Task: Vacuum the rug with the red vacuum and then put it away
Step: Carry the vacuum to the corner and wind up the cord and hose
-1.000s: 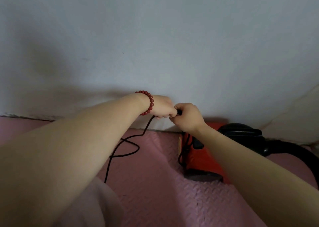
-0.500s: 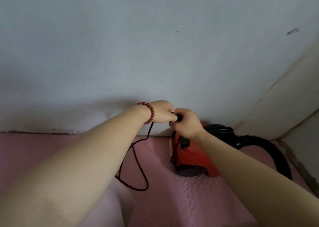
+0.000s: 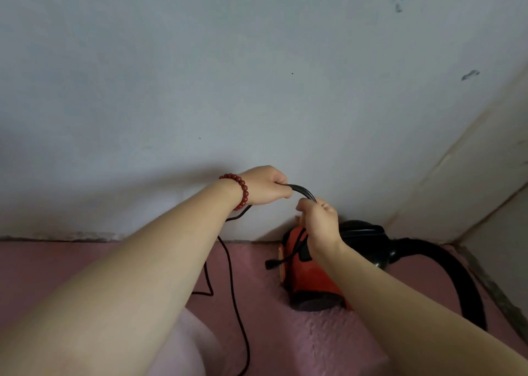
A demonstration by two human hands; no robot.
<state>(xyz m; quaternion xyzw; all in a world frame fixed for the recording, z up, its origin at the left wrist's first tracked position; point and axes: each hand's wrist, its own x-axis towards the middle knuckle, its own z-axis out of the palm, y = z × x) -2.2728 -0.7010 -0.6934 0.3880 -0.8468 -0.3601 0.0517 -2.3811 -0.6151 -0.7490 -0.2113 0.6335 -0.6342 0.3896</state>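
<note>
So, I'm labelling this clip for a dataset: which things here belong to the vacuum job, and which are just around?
Job: red vacuum; black hose; black cord, gripped by left hand and right hand; pink rug.
Just around: wall; red bead bracelet.

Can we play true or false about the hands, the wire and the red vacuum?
1. The left hand and the right hand both hold the black cord. True.
2. The red bead bracelet is on the right wrist. False: it is on the left wrist.
3. The red vacuum sits on the pink mat, close to the wall. True.
4. The vacuum's hose is white. False: it is black and curves away to the right.
</note>
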